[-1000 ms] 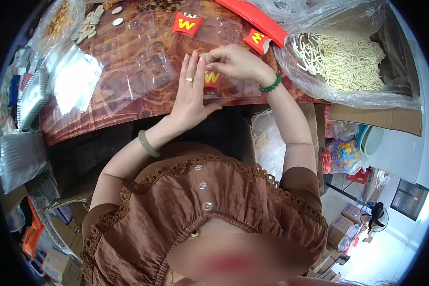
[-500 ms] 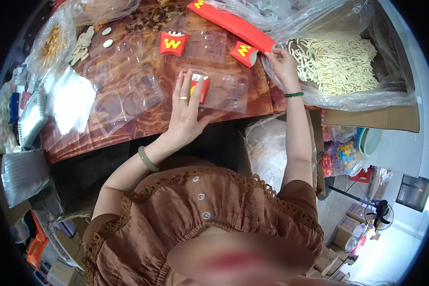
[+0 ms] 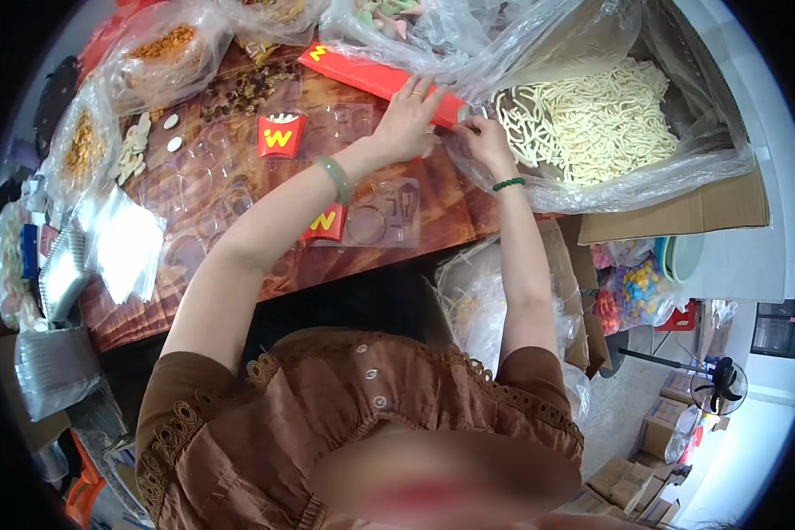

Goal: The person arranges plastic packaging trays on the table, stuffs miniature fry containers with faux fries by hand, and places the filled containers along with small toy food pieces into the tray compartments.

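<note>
Toward one o'clock on the wood-grain tabletop (image 3: 455,201), a red stack of nested fries cartons (image 3: 367,78) slants, its long axis running from ten to four o'clock. The right hand (image 3: 486,146) is nearer its four o'clock end, thumb and forefinger close together there; whether they pinch a carton, I cannot tell. The left hand (image 3: 408,119) lies over the stack's lower half, fingers straight and a little spread, the stack running away toward ten o'clock from them. A crumpled plastic liner (image 3: 583,199), holding pale noodle-like strands (image 3: 623,124), crowds that lower end from three o'clock. The left forearm crosses above a red carton (image 3: 329,226) on a clear blister tray (image 3: 405,210) at seven o'clock from the hands. A filled fries carton (image 3: 281,141) stands out toward nine o'clock, well apart.
</note>
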Tool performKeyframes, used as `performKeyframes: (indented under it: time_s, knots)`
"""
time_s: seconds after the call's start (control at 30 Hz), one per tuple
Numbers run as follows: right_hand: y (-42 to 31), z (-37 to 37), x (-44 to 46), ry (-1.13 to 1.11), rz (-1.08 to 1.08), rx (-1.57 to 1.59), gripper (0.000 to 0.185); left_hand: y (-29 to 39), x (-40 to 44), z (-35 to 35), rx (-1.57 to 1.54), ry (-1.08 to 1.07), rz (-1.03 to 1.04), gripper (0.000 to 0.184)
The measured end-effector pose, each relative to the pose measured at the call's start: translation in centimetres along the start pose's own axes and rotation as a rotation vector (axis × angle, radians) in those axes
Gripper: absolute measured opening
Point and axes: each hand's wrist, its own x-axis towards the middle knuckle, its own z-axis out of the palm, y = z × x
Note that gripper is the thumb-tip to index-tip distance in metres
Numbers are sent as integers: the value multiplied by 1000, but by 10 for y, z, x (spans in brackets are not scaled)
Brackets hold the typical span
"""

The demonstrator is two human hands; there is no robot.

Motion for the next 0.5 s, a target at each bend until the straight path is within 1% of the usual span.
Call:
performKeyframes:
  time_s: [0.03,0.07,0.1,0.13,0.17,0.2,0.23,0.3,0.33,0.4,0.43,0.47,0.5]
  knots:
    - [-7,-4,0,-12,-40,42,22,-1,13,4,73,-156,-47,87]
    - [-13,-8,-3,10,-106,4,21,-1,23,9,142,-315,-99,99]
    - [-17,-10,-6,7,-104,3,21,-4,35,12,213,-372,-87,110]
    - [-20,-12,-9,19,-185,32,20,-7,43,13,208,-376,-90,110]
    - [-23,-15,-9,39,-269,60,19,-10,55,13,200,-488,-104,108]
    - [-26,-19,-11,41,-262,58,19,-9,61,14,186,-605,-118,106]
    - [-30,-24,-14,47,-293,48,18,-7,64,14,182,-608,-111,106]
    - [-27,-32,-10,65,-352,32,17,-9,72,12,162,-672,-100,97]
    - [-24,-37,-9,77,-350,28,17,-12,75,12,164,-669,-87,97]
    - [-16,-43,-14,60,-236,96,19,-18,70,14,198,-512,-101,91]
    - [-11,-45,-16,90,-240,109,17,-23,68,16,194,-510,-85,91]
    - [-5,-50,-16,104,-229,99,17,-27,65,18,231,-461,-77,92]
    - [-3,-58,-14,131,-278,33,15,-31,64,19,266,-410,-66,93]
